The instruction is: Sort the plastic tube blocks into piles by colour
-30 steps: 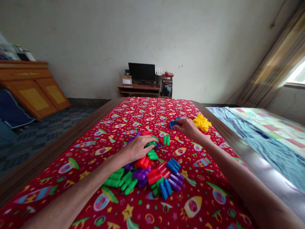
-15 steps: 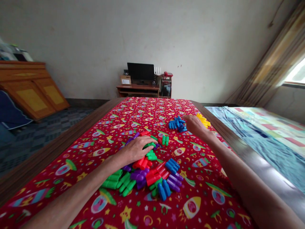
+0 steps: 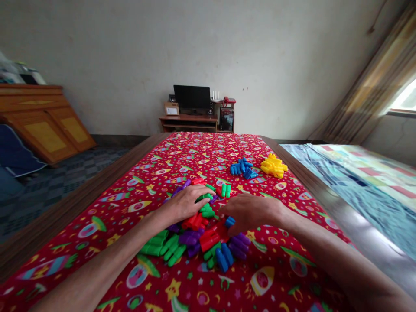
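A mixed pile of plastic toy blocks shaped like joined rounded pegs lies on the red patterned cloth (image 3: 123, 242). My left hand (image 3: 186, 201) rests on the pile's left side, thumb and fingers around a green block (image 3: 204, 197). Over the right side of the pile reaches my right hand (image 3: 251, 212), thumb and fingers apart about a blue block (image 3: 230, 222) that is mostly hidden; contact cannot be made out. Close by are red blocks (image 3: 209, 238), a purple block (image 3: 239, 246) and another blue block (image 3: 224, 257). Green blocks (image 3: 172, 250) lie nearest me.
Farther back on the cloth are a separate group of blue blocks (image 3: 243, 168) and a heap of yellow blocks (image 3: 274, 166). A bed (image 3: 367, 186) adjoins the table's right side. Beyond the far end stands a desk (image 3: 188, 123) with a monitor (image 3: 192, 99).
My right hand has come back from beside the far blue and yellow groups to the near pile, uncovering the yellow heap. My left hand stays in place.
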